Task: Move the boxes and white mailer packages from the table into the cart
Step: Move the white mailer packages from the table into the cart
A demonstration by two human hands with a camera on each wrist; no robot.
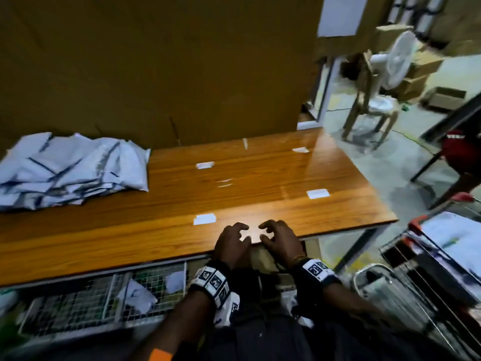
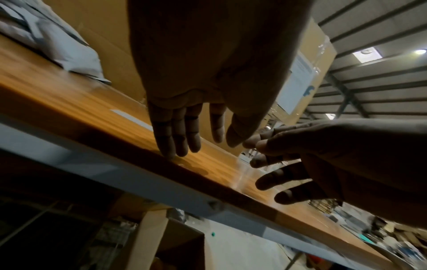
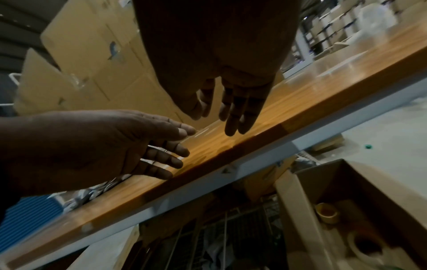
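Hands hover side by side over the near edge of the counter point(image 1: 260, 183), lower centre of the head view: the left hand point(image 1: 231, 246) and the right hand point(image 1: 281, 243) sit close together, thumbs almost meeting, fingers loosely spread and holding nothing. From the left wrist view the left hand's fingers point(image 2: 171, 131) hang relaxed just above the wood, with the right hand's fingers point(image 2: 277, 179) reaching in from the right side of the frame; whether any fingertip actually touches the surface I cannot tell.

White mailer packages point(image 1: 70, 168) lie in a rumpled heap at the left of the head view, on the counter's far left part and against a big cardboard box point(image 1: 156, 69) that fills the upper left (dark stripes cross the mailers). Several small white paper slips point(image 1: 204, 219) are scattered on the wood, one just beyond the left hand.

At the right edge of the head view stands the cart point(image 1: 416, 256), its red-tipped handle showing, with white packages point(image 1: 453, 235) lying inside. Wire bins point(image 1: 104, 295) show under the counter, lower left, and a white fan point(image 1: 398, 61) stands on the floor in the upper right
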